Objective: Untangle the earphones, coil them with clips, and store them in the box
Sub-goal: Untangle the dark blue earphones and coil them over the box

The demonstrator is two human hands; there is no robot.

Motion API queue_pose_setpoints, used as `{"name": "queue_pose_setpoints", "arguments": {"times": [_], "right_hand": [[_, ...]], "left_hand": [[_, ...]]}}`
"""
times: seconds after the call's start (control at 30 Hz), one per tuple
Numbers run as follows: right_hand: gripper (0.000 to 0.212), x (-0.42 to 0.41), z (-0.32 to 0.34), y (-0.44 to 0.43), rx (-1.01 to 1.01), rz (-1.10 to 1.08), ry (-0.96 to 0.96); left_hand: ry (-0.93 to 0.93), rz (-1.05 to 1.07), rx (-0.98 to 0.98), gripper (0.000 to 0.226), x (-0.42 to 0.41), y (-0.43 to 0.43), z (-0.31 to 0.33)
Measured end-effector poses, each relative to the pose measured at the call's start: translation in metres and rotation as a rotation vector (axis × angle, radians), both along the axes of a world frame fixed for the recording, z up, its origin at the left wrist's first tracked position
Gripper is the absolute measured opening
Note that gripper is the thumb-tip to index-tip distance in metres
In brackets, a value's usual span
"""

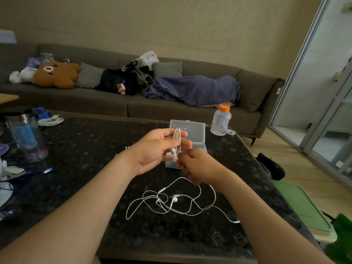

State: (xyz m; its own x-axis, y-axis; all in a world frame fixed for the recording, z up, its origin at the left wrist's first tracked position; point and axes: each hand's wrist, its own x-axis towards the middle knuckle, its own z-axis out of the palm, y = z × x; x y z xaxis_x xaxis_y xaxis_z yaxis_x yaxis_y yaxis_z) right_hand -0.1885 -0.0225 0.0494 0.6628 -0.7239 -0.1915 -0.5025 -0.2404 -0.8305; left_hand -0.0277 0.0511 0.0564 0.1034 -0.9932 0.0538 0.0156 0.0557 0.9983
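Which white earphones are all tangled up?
The earphones lying on the table sprawl in messy loops; the other pair is a neat bundle held in the left hand.

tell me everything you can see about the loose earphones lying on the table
The loose earphones are white, thin-corded and plastic-looking, sprawled in tangled, crossing loops on the dark speckled table. One earbud shows mid-tangle, an inline piece sits on an upper strand, and one end trails right. The top loop passes beneath the right hand; whether they touch cannot be told.
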Motion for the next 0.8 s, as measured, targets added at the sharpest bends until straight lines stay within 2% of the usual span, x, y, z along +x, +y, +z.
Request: {"name": "queue_pose_setpoints", "arguments": {"times": [0.13, 0.2, 0.27, 0.4, 0.53, 0.67, 0.8], "right_hand": [[0.039, -0.005, 0.007, 0.004, 0.071, 0.127, 0.011], [0.037, -0.008, 0.012, 0.004, 0.142, 0.147, -0.082], [0.035, -0.011, 0.018, 0.002, 0.18, 0.085, -0.223], [0.028, -0.015, 0.02, -0.003, 0.2, -0.064, -0.472], [0.022, -0.018, 0.02, -0.005, 0.143, -0.189, -0.618], [0.022, -0.018, 0.014, -0.011, 0.013, -0.296, -0.611], [0.024, -0.017, 0.006, -0.015, -0.046, -0.222, -0.556]], "left_hand": [[-0.314, 0.083, 0.031, 0.03, 0.001, 0.0, -0.004], [-0.441, 0.063, 0.05, 0.029, 0.001, 0.0, -0.007], [-0.453, 0.033, 0.063, 0.023, -0.001, -0.001, -0.009], [-0.396, 0.013, 0.088, 0.026, -0.005, 0.001, 0.001], [-0.248, -0.08, 0.133, 0.031, -0.007, -0.001, 0.003], [-0.037, -0.234, 0.101, 0.026, -0.01, 0.002, 0.009], [0.164, -0.286, 0.026, 0.021, -0.009, 0.004, 0.014]]}}
